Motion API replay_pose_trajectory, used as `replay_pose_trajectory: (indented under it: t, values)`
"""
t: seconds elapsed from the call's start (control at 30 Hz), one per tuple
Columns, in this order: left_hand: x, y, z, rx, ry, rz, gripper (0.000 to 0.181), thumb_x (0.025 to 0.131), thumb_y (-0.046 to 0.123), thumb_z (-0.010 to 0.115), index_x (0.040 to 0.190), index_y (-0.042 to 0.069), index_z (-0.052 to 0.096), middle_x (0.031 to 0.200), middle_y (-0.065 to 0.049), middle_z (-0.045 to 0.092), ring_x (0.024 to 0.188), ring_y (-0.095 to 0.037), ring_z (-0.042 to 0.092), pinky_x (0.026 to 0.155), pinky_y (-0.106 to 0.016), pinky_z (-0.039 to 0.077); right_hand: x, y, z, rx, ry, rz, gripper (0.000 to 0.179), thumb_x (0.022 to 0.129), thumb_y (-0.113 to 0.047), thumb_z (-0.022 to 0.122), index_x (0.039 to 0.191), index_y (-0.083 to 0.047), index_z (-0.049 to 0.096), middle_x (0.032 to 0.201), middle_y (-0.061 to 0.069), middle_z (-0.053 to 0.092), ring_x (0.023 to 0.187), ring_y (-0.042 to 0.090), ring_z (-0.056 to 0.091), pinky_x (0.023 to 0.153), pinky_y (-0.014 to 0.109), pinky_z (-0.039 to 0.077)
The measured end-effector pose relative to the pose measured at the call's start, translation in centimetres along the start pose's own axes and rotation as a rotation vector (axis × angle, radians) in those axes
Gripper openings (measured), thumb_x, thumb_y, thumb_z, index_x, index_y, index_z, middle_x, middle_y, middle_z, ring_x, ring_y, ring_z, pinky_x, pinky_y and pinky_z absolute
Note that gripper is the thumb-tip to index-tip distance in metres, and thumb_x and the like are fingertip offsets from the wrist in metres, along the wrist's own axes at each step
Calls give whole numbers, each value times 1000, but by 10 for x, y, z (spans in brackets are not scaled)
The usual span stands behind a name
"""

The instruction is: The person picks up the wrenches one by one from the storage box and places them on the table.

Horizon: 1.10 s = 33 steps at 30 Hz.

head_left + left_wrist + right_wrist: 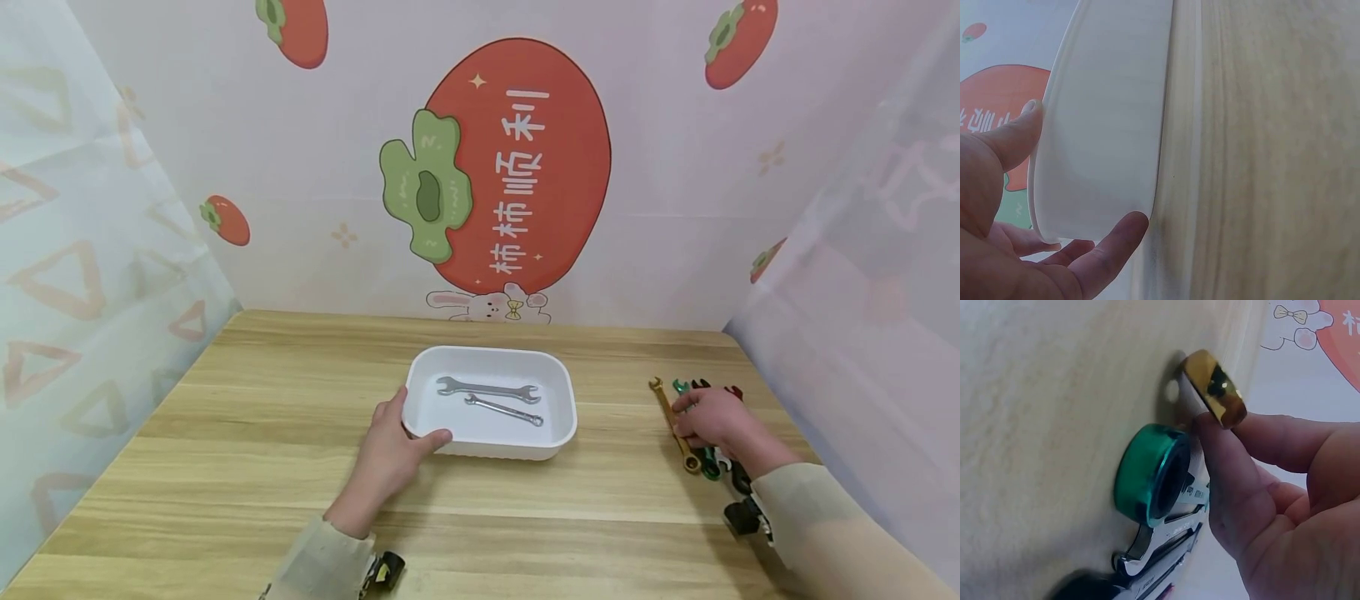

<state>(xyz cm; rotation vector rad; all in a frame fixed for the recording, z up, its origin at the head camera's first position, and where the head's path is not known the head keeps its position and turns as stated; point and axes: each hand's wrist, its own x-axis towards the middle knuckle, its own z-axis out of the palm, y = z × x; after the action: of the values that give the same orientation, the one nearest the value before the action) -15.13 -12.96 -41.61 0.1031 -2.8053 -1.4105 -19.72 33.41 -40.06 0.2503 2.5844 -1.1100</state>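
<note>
My left hand (393,454) grips the front left corner of a white plastic box (495,451), thumb over the rim and fingers along the outer side. Inside it lie a silver double open-end wrench (487,389) and a smaller silver combination wrench (504,409). Over at the right, my right hand (722,422) pinches a gold combination wrench (1215,387) between thumb and fingers. Beside that, a green wrench (1147,475) lies on the table, its middle hidden by the hand in the head view.
More wrenches lie right of the green one, among them a black wrench (740,480) and one with a red end (734,391). The wooden table (247,450) is bounded by a printed backdrop (645,275) behind and sheets at both sides.
</note>
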Motion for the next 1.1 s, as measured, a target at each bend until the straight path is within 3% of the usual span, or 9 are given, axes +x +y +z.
replay_pose_trajectory:
  t: [0.2,0.3,0.37,0.47,0.57,0.7,0.8,0.97,1.1]
  values:
    - [-1,0,0,-3,-1,-5,102,82,35,84,156,-2,24,144,-25,39,124,-39,46,104,-55,37,4,7,1,-74,40,-40,31,86,5,68,112,16,57,99,23,61,79,24,65,67,39,57]
    - [-1,0,0,-3,-2,-6,102,82,34,84,156,-2,24,145,-25,38,125,-39,46,104,-55,37,2,6,0,-101,51,-73,30,89,1,66,113,17,58,103,26,61,80,26,67,69,41,57]
    - [-1,0,0,-1,-1,-6,102,82,34,84,156,-2,24,145,-25,38,125,-39,46,104,-55,36,-1,3,0,-62,32,-89,36,93,-2,62,122,18,54,111,30,59,86,29,68,73,41,57]
    - [-2,0,0,-1,0,-7,101,82,34,84,156,-2,24,146,-25,38,125,-39,46,104,-55,37,-6,-2,1,95,-21,-78,48,100,-8,56,137,19,42,124,35,55,99,32,66,80,41,56]
    - [-2,0,0,-3,-2,-9,101,83,34,83,156,-2,24,146,-25,38,125,-39,46,104,-55,37,-7,-3,2,217,-64,-67,55,101,-7,55,143,20,31,132,37,48,105,32,64,83,38,55]
    - [-2,1,1,-5,-3,-7,101,83,34,83,156,-1,24,146,-25,38,124,-39,46,104,-56,37,-9,-3,2,237,-70,-60,60,98,-5,58,144,21,29,137,39,42,105,30,63,83,37,55]
    - [-1,1,1,-4,0,3,100,83,33,83,156,-1,24,144,-24,39,122,-38,47,103,-55,38,-9,-9,3,200,-52,-85,58,100,-11,58,143,18,33,135,37,46,103,30,63,83,38,55]
    - [0,-1,1,0,4,7,101,82,34,84,156,-1,25,145,-24,39,122,-38,48,102,-55,38,-10,-46,17,252,-28,-237,59,105,-37,53,142,8,45,132,28,55,108,36,62,85,40,54]
    - [0,0,0,-1,1,4,101,82,34,84,156,-1,24,146,-25,37,124,-39,47,103,-55,37,-15,-89,33,408,-141,-435,65,105,-47,46,136,9,52,125,28,60,111,47,59,85,45,54]
